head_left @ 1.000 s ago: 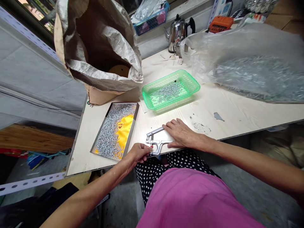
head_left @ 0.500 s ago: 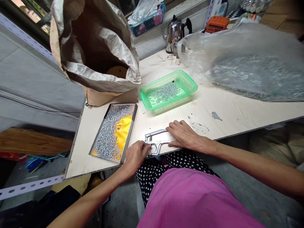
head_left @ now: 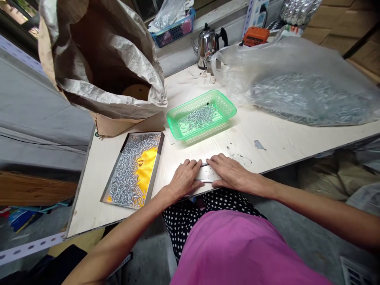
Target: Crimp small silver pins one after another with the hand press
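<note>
A silver hand press tool (head_left: 207,173) lies at the table's near edge, mostly covered by both hands. My left hand (head_left: 185,178) lies flat over the tool's head with its fingers stretched out and together. My right hand (head_left: 228,171) wraps the handles, fingers over the top and thumb along the lower one. To the left sits a metal tray (head_left: 156,161) with a yellow bottom and many small silver parts. Just beyond the hands stands a green plastic basket (head_left: 228,107) with more small silver parts in it.
A big open paper sack (head_left: 101,67) stands at the back left. A large clear plastic bag of silver parts (head_left: 303,87) fills the right side. A steel kettle (head_left: 208,41), an orange device (head_left: 255,36) and a blue basket (head_left: 175,29) sit at the back. The table's front edge (head_left: 282,164) runs by my lap.
My left hand moved from the table edge up onto the tool's head and now covers it. The right hand stayed on the handles. The view shifted slightly to the right.
</note>
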Motion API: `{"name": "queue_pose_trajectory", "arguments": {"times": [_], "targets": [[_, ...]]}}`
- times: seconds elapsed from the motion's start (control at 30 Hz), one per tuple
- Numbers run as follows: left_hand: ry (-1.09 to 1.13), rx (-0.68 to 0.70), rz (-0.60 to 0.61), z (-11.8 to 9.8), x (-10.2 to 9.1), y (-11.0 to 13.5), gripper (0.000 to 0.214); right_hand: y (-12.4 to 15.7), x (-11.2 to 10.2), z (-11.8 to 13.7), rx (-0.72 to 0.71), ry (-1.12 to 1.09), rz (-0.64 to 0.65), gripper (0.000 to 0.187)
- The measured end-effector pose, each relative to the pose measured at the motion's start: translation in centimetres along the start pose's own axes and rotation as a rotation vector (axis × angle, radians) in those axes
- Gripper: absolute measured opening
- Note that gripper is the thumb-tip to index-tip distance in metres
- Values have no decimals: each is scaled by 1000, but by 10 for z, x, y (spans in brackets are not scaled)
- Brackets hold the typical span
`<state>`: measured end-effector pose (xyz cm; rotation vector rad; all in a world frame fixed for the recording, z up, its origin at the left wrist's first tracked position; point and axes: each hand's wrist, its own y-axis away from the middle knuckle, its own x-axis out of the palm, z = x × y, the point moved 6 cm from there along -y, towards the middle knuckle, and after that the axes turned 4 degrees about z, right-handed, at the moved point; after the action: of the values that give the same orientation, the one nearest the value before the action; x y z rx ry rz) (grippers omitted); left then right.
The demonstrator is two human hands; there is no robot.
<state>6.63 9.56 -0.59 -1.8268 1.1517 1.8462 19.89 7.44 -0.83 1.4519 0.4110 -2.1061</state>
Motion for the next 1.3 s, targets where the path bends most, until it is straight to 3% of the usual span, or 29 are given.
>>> {"name": "queue_pose_trajectory", "arguments": {"times": [0.27, 0.43, 0.63, 0.77, 0.87, 1.0, 1.17, 1.3], "targets": [[45, 112, 16, -7, 4, -7, 30, 4, 13, 4, -53, -58, -82, 3], [11, 125, -20, -11, 12, -6, 26, 2, 24, 11, -68, -25, -121, 18], [-32, 72, -32, -11, 7, -3, 27, 5, 11, 4, -69, -36, -108, 11], [24, -67, -146, -16, 2, 8, 49, 2, -6, -11, -101, -53, -44, 44], [100, -27, -260, -34, 10, 21, 46, -6, -10, -22, -45, -19, -30, 31], [233, 48, -308, -56, 30, 34, 51, -26, -4, -31, 28, 87, -55, 19], [352, 25, -310, -59, 39, 36, 54, -55, -9, -43, 40, 146, -144, 14], [362, 37, -326, -58, 40, 37, 59, -55, -14, -38, 90, 175, -163, 14]]}}
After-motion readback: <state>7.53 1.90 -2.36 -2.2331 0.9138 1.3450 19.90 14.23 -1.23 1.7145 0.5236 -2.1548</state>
